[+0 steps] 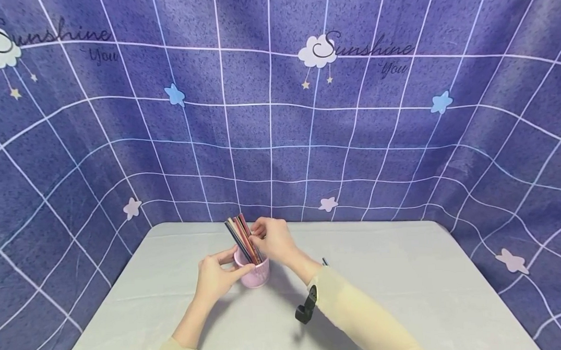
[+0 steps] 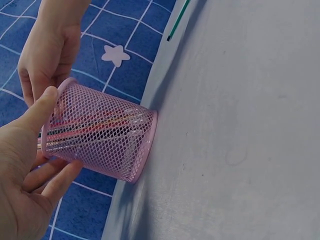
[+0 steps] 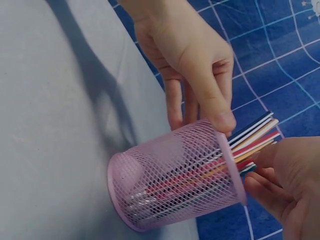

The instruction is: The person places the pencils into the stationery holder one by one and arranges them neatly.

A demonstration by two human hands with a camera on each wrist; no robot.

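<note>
A pink mesh pencil cup (image 1: 255, 277) stands on the table, holding several colored pencils (image 1: 241, 238) that lean toward the back left. My left hand (image 1: 215, 274) grips the cup at its rim, thumb on the near side and fingers round the other, as the left wrist view shows its thumb (image 2: 45, 102) over the edge. Above the cup, my right hand (image 1: 275, 240) pinches a colored pencil at its upper end, beside the bunch. In the right wrist view the right hand's fingertips (image 3: 262, 159) are close to the rim, partly covering the pencil ends (image 3: 260, 131).
A teal pencil (image 2: 178, 21) lies on the table, mostly hidden behind the right forearm in the head view. The pale cloth-covered table (image 1: 407, 284) ends at a purple-blue grid curtain (image 1: 280, 159) at the back and sides. A dark wrist camera (image 1: 307, 305) sticks out from the right sleeve.
</note>
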